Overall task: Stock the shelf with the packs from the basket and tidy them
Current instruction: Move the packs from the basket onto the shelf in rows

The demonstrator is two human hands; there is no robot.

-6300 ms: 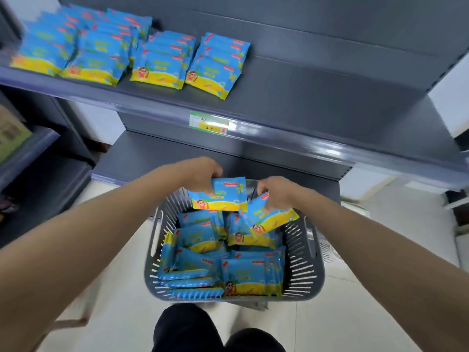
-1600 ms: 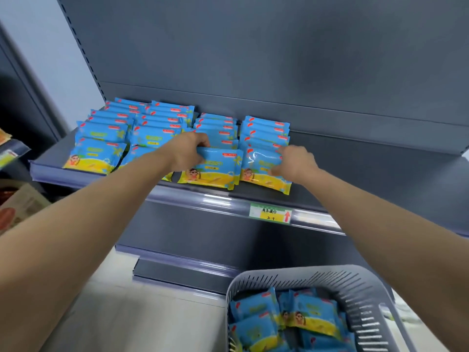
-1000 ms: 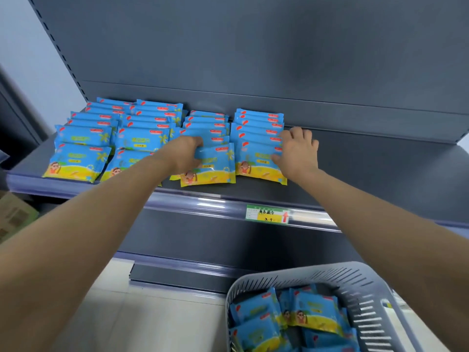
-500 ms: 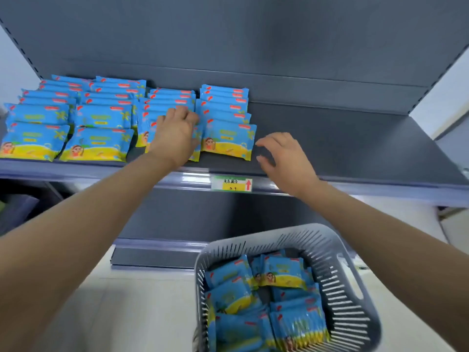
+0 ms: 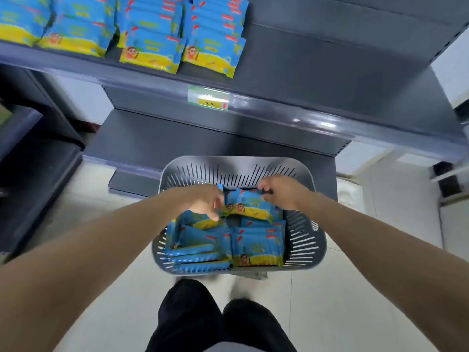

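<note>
right hand (image 5: 282, 193) pinches top pack (image 5: 250, 205) by edge to lift from basket (image 5: 305, 241) | left hand (image 5: 203, 200) curled beside it, grip unclear

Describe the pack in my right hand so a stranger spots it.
Find the grey basket below the shelf. At its far end one pack sits face up above the others; only it has the right hand pinching its edge.

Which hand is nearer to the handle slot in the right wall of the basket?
Right. The right hand pinches the top pack, just up-left of the handle slot; the left hand grips a pack in the left half of the basket.
</note>
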